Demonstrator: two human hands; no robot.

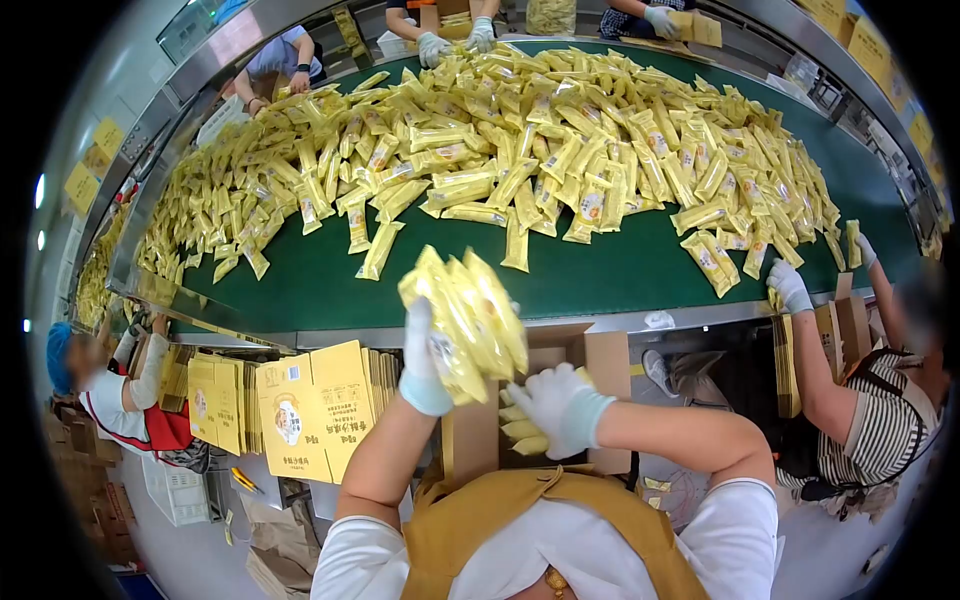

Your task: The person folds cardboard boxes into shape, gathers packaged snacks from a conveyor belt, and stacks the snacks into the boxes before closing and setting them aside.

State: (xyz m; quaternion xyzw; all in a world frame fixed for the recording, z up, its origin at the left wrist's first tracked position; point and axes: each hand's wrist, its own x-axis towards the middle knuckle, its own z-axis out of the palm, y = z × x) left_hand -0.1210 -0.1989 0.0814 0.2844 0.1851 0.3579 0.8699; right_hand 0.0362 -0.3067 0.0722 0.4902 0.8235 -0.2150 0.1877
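My left hand (424, 362), in a white glove, is closed round a bunch of several yellow snack packets (468, 325), held up in front of the green belt. Lower and to the right, my gloved right hand (562, 405) grips more yellow packets (523, 430) from above, over an open cardboard box (472, 435). Their ends show on both sides of this hand; its fingers partly hide them. The box stands between my body and the belt edge. How full it is cannot be seen.
A large heap of yellow packets (520, 150) covers much of the green conveyor belt (440, 295). Folded yellow cartons (315, 410) stand to the left. Co-workers sit at both sides, and gloved hands (433, 48) work across the belt. A white crate (178, 490) is on the floor.
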